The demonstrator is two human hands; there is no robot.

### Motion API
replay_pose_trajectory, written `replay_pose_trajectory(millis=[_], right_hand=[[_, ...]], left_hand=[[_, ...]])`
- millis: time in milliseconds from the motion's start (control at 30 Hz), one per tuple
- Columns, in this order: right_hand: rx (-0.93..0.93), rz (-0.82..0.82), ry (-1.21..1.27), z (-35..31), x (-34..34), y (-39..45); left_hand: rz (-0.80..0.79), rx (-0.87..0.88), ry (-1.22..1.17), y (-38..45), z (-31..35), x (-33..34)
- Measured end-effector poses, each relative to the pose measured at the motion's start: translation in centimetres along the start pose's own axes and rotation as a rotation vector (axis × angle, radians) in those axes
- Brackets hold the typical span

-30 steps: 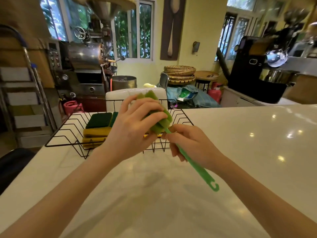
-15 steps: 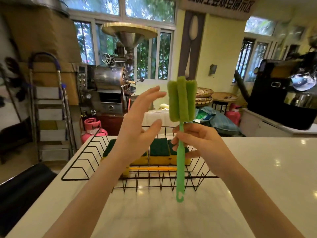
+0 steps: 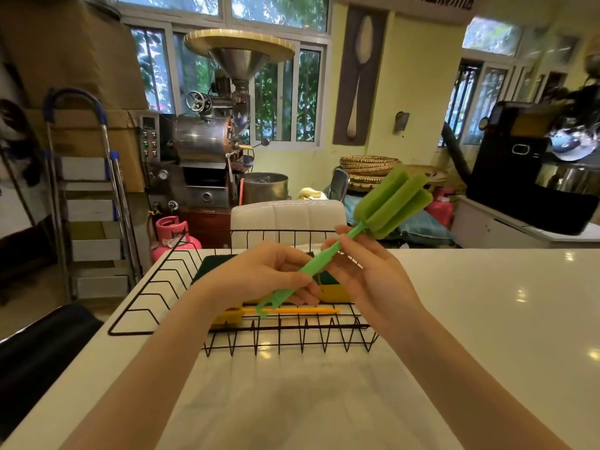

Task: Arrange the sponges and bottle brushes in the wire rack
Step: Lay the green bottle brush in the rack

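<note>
A green bottle brush (image 3: 388, 207) with a foam head is tilted over the black wire rack (image 3: 156, 287), head up to the right, hooked handle end down to the left. My left hand (image 3: 259, 274) grips the lower handle and my right hand (image 3: 367, 271) pinches the handle nearer the head. Inside the rack lie yellow sponges with dark green pads (image 3: 334, 289), partly hidden behind my hands, and an orange-yellow brush (image 3: 292, 310) lying flat near the front.
The rack stands on a white glossy counter (image 3: 487, 319), near its far left edge. A white chair back (image 3: 285, 216) rises just behind the rack. Beyond are a metal roasting machine (image 3: 207, 147), a pink gas cylinder (image 3: 173, 232) and a stepladder (image 3: 91, 196).
The brush went from upright in my right hand to tilted, head to the right. My left hand, open beside the foam head before, now grips the lower handle.
</note>
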State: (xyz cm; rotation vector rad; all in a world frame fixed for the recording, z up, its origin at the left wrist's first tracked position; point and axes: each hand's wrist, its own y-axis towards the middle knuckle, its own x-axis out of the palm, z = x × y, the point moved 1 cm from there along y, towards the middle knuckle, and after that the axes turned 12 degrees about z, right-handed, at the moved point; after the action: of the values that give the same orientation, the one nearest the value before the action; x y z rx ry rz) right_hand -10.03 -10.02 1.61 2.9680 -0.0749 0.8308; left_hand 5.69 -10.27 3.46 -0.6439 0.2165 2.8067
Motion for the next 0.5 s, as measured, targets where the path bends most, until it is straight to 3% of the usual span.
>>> replay_pose_trajectory(millis=[133,200,267,367,433,500], right_hand=[[-0.004,-0.033,-0.552,-0.5,-0.2,0.4],[0.038,-0.16,-0.8,-1.4,-0.3,0.2],[-0.012,-0.279,-0.874,-2.5,-0.5,-0.1],[-0.356,-0.269,-0.848,-3.9,-1.1,0.0],[-0.678,-0.218,-1.106,-4.1,-1.7,0.7],[-0.803,-0.238,-1.372,-3.2,-2.3,1.6]], left_hand=[[0.088,0.027,0.129,0.0,-0.8,-2.0],[0.118,0.046,0.217,0.0,-1.4,-3.1],[0.14,0.047,0.285,-0.1,-2.1,-4.0],[0.107,0.028,0.435,-0.1,-3.0,-4.9],[0.053,0.011,0.507,-0.1,-3.6,-5.1],[-0.002,-0.002,0.503,-0.1,-3.8,-5.1]])
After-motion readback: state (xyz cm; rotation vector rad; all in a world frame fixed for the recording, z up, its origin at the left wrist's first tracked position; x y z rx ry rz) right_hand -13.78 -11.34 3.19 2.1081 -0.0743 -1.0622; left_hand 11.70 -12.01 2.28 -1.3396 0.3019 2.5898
